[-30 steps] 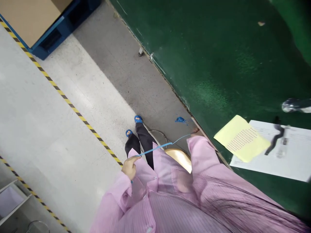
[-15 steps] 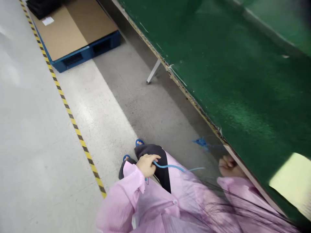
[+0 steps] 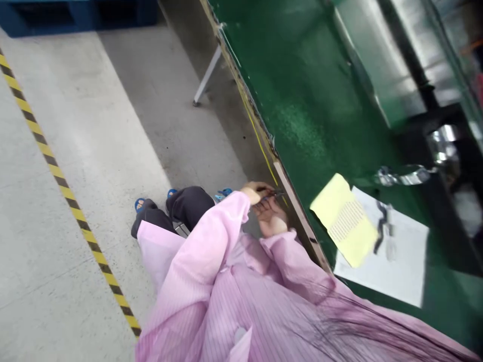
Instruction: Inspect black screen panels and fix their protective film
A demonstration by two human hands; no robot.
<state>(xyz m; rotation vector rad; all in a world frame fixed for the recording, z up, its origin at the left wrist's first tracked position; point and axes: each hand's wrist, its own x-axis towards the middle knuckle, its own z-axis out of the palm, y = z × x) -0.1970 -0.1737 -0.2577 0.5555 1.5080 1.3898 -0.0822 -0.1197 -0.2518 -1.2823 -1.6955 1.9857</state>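
Observation:
My left hand [image 3: 257, 192] reaches across in front of me beside the table edge, its fingers pinched around a small, dark, thin thing [image 3: 278, 193] too blurred to name. Just below it, my right hand [image 3: 272, 219] is turned palm up, fingers loosely spread and slightly bent, close under the left fingertips. Whether the right fingers touch the dark thing I cannot tell. Past my knees and left of the hands shows a small blue thing [image 3: 225, 193], partly covered by my left sleeve.
The green table [image 3: 298, 130] has a worn edge on my right. On it lie a yellow sheet [image 3: 345, 218], a white paper [image 3: 402, 266] with small dark items, and shiny metal rings [image 3: 413, 176]. A blue pallet [image 3: 83, 17] and striped floor tape [image 3: 71, 198] are left.
My left hand has left the blue cord over my lap and moved right to meet my right hand, which has come out from beside the table edge. The view has swung right.

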